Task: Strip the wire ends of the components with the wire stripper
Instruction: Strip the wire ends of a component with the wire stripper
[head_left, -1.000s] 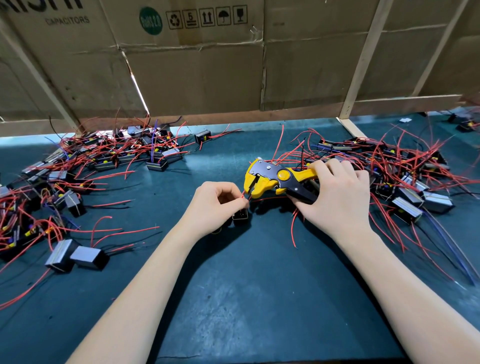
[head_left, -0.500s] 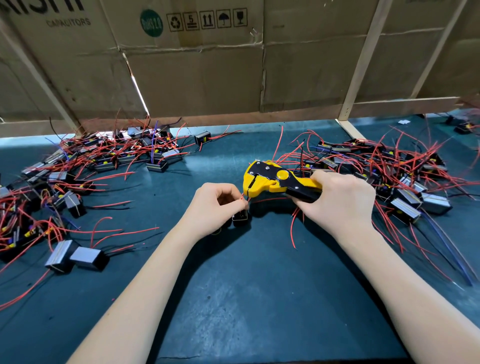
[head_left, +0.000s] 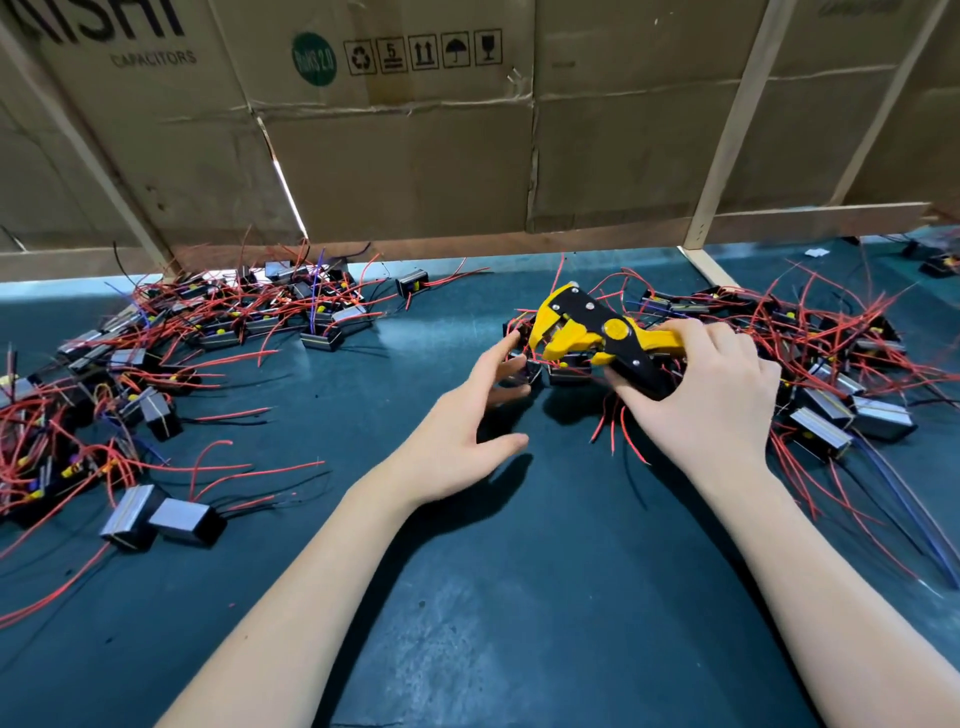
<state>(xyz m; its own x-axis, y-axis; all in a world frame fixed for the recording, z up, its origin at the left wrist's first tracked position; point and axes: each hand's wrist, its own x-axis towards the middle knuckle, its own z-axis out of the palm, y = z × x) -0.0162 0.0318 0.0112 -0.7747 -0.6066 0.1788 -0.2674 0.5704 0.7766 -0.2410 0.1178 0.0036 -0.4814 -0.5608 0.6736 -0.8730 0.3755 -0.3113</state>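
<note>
My right hand (head_left: 711, 395) grips the handles of the yellow and black wire stripper (head_left: 597, 332), held just above the mat with its jaws spread and pointing left. My left hand (head_left: 467, 421) lies with fingers stretched out, the fingertips touching a small black component (head_left: 566, 371) with red wires that lies under the stripper's jaws. It holds nothing. A heap of components with red wires (head_left: 810, 358) lies behind and to the right of my right hand.
A second heap of black components with red wires (head_left: 171, 358) spreads over the left of the dark green mat (head_left: 493, 597). Two grey-topped components (head_left: 161, 519) lie nearest at the left. Cardboard panels on wooden slats (head_left: 415, 145) close off the back.
My left hand let go of the wire it pinched at the jaws and opened, reaching forward to the components. The stripper's jaws spread open and it moved right and farther back.
</note>
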